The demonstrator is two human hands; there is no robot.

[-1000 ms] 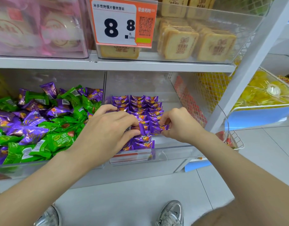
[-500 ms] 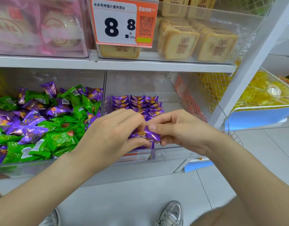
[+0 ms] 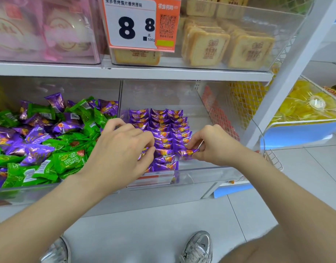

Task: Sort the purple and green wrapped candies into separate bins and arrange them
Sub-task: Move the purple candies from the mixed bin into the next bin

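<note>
Since half a second ago your hands have parted: then they met over one sweet in front of the bins, now they sit apart above the rows. Your right hand [image 3: 214, 147]: grip narrow, thumb and fingertips pinching a purple candy [image 3: 187, 153] by its crimped right end, at the near end of the right-most row and low over the bin floor; whether it touches down, cannot tell. Your left hand [image 3: 121, 149]: grip closed, fingers and thumb curled round a left-row candy [image 3: 143, 153] at the near end of the left-most row. The purple rows [image 3: 163, 130] are glossy foil pillows with an orange motif, overlapped like tiles in three files inside the right bin [image 3: 184, 179], which is clear hard plastic. The left bin [image 3: 30, 194], same plastic, holds a loose heap: green candies [image 3: 68, 160] with white barcode patches and Chinese characters, mixed with more purple foil. On the white shelf [image 3: 125, 72] above, an orange-edged price card [image 3: 138, 23] reads "8.8", "元" and "500g", beside a QR code. Behind it lie toast-shaped biscuits [image 3: 207, 46] in clear wrap, stamped in brown; the stamp is too small to read. To the far right, yellow sweets [image 3: 305, 107] fill a blue-fronted tray.
</note>
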